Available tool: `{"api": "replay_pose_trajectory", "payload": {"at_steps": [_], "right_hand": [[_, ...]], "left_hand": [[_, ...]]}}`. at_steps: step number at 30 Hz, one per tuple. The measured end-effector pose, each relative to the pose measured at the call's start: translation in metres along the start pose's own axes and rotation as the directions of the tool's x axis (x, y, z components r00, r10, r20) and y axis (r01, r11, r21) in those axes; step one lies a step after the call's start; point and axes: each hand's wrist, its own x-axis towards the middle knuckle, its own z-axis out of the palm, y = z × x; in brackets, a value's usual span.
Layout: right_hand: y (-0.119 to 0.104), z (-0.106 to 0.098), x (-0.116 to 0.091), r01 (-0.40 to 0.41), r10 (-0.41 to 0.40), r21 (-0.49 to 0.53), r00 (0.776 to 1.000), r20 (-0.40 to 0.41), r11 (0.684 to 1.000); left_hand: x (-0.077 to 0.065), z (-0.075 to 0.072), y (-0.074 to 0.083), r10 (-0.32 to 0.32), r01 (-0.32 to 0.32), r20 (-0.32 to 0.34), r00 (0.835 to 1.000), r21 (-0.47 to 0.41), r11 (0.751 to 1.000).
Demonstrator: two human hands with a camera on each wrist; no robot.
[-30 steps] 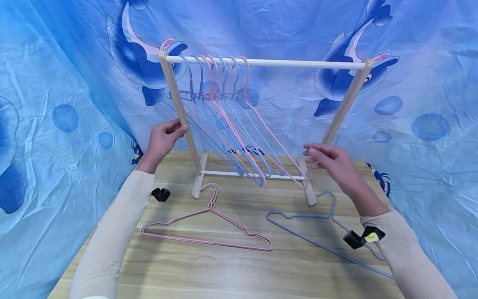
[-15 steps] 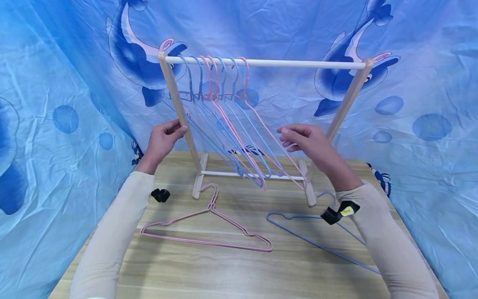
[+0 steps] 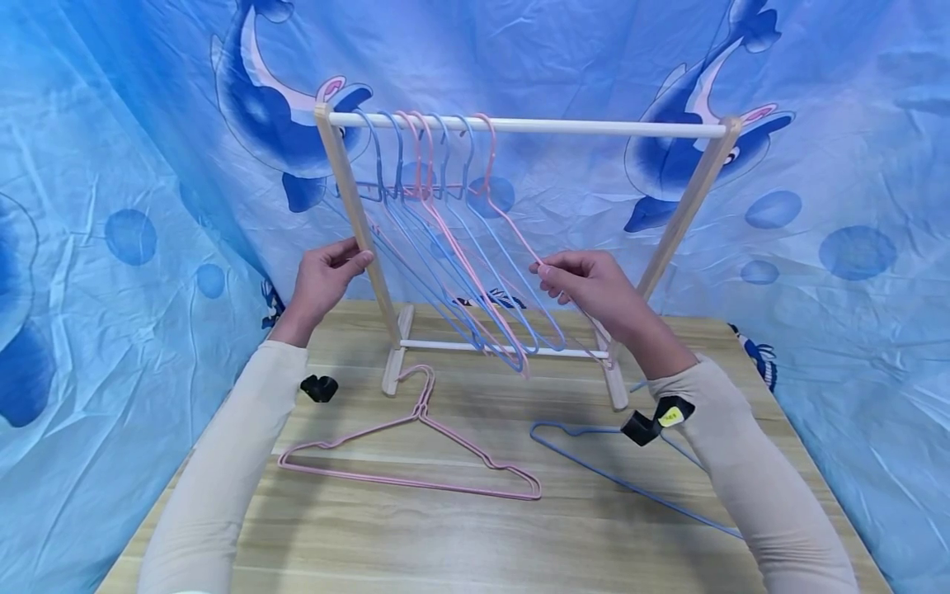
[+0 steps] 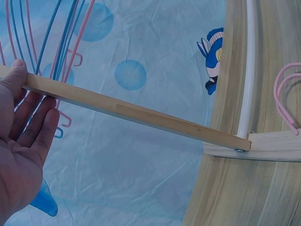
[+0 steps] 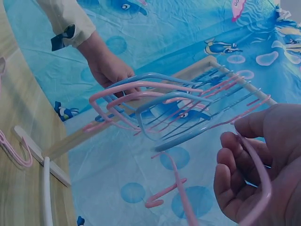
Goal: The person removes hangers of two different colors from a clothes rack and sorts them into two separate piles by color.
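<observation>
At the lower right, the right hand (image 5: 284, 157) pinches a pink hanger (image 5: 266, 183) between thumb and index finger, its tube curving in front of the palm. To the left of the fingers, another length of pink tube (image 5: 181, 188) carries a crooked bend; whether it belongs to the same hanger is unclear. Beyond, blue hangers (image 5: 176, 142) and more pink ones cluster along a white rail (image 5: 258, 93). A wooden post (image 5: 70, 142) slants down to a foot (image 5: 59, 174) on the surface (image 5: 23, 96), where a white lower bar (image 5: 46, 193) starts. The left hand (image 5: 108, 66), below a pale sleeve (image 5: 70, 16), is at the post, its fingers partly behind hangers. A further pink hanger (image 5: 24, 165) lies at the left edge. A blue curtain (image 5: 117, 162) with printed fish fills the background.
</observation>
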Motion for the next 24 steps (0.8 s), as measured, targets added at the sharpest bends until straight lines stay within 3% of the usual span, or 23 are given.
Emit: {"api": "replay_pose_trajectory", "payload": {"at_steps": [24], "right_hand": [[-0.0089,-0.0006,-0.0055,0.119,-0.134,-0.105,0.979,-0.157,0.987]], "left_hand": [[0.0002,0.0005,-0.0011,0.005,-0.005,0.000,1.000,0.001,1.000]]}}
